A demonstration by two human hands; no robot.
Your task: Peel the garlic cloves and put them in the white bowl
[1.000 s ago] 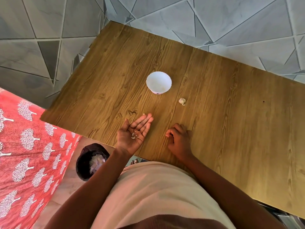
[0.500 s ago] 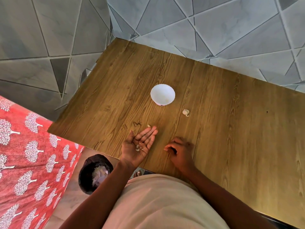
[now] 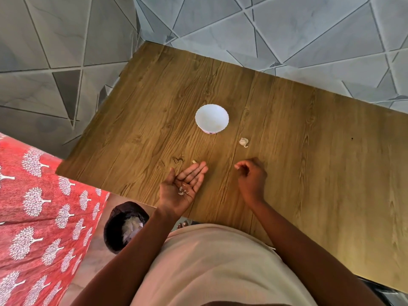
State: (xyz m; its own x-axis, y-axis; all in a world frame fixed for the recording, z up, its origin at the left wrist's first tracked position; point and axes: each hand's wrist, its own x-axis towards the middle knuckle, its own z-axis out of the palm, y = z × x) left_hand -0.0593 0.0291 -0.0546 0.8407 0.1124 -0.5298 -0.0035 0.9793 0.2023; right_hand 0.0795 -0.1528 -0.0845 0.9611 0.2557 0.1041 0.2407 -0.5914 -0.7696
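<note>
garlic clove (image 3: 243, 142) | beyond right hand (image 3: 251, 176) grip | apart

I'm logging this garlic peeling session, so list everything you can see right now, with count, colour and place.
Round white bowl: one, white, middle of the table; contents too faint to tell.
Unpeeled garlic clove: one, off-white, on the table right of the bowl.
Small pale scrap: one, cream, on the table at the left fingertips.
Papery garlic skins: a few, whitish, lying in the left palm.
Wood-grain table: one, brown, centre of view.
Dark round bin: one, black with pale peelings inside, on the floor below the table's near edge.
Red patterned cloth: one, red with white trees, at left.
Left hand: palm up, open, over the table edge.
Right hand: fingers curled; whether they pinch anything is unclear.
</note>
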